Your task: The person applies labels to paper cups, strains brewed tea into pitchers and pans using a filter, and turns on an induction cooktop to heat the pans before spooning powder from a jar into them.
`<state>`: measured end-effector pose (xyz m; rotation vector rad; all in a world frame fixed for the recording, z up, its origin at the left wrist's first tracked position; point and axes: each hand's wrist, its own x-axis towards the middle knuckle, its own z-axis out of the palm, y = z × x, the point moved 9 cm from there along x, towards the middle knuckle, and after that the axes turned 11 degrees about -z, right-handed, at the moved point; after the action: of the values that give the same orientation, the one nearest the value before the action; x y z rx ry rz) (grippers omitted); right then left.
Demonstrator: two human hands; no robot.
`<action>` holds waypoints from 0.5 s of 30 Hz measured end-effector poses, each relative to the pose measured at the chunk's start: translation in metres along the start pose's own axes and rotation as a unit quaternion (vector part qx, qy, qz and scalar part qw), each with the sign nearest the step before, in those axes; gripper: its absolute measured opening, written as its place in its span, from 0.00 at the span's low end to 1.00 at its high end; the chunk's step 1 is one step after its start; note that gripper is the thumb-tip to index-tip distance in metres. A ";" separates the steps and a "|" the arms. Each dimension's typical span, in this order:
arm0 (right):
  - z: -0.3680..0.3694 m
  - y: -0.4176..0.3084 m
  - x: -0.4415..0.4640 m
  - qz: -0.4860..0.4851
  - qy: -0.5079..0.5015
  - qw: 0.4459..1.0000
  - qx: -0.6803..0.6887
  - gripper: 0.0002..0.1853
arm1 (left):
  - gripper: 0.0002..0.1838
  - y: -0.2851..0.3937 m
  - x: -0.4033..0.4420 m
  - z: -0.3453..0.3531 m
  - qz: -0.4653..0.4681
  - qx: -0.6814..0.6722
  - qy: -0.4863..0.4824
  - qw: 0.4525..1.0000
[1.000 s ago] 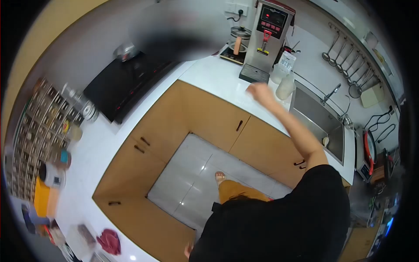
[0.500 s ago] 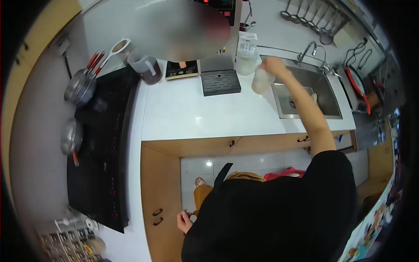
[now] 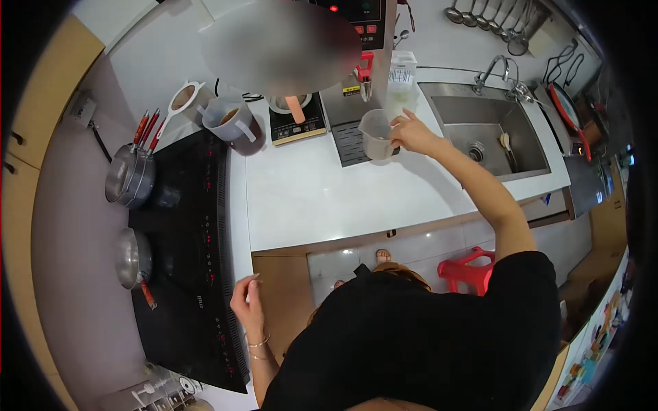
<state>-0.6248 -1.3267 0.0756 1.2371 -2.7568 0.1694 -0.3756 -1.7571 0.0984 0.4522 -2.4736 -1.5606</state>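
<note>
1. Jug (image 3: 375, 133): clear, standing upright over the front-right corner of the drip tray (image 3: 347, 145), mouth facing up near the tap (image 3: 366, 66). Base touching tray or hovering: cannot tell.
2. Right hand (image 3: 417, 133): reaching in from the right and gripping the jug's right side, thumb and fingers partly closed. Handle being hidden, cannot tell whether they are wrapping it.
3. Handling, judged by eye: thin, fairly stiff plastic; light if empty, though contents are not showing clearly. Wet walls would be slipping; handle side, kept level, looking the best hold.
4. Left hand (image 3: 248, 305): hanging beside the countertop's (image 3: 295, 198) left stretch, near the stove's (image 3: 179, 264) front edge, fingers half-curled, nothing seen in it.
5. Carton (image 3: 402, 68): standing behind the right hand, towards the countertop's back edge.
6. Scale (image 3: 299, 130): lying left of the tray, near the back edge.
7. Brown-filled pitcher (image 3: 240, 133): standing at the countertop's back-left corner, beside the stove.
8. Sink (image 3: 473, 113): occupying the countertop's right end.
</note>
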 end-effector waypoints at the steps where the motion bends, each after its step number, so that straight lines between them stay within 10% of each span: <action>1: 0.007 0.007 0.010 -0.006 -0.002 1.000 -0.001 0.06 | 0.07 0.013 0.004 0.020 -0.005 -0.015 -0.015 1.000; 8: -0.128 -0.009 0.027 0.014 0.211 0.973 0.089 0.12 | 0.06 0.008 -0.014 0.091 -0.035 -0.016 -0.022 0.999; 12: -0.242 -0.037 0.055 -0.061 0.425 0.895 -0.122 0.12 | 0.07 0.004 -0.003 0.100 -0.105 -0.097 0.005 0.990; 15: -0.177 -0.003 0.098 -0.007 0.247 0.969 -0.025 0.11 | 0.08 0.039 0.038 0.088 -0.024 -0.010 0.021 0.999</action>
<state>-0.6771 -1.3742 0.2648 1.0313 -2.3075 0.3500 -0.4446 -1.6798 0.0948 0.5403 -2.4315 -1.5745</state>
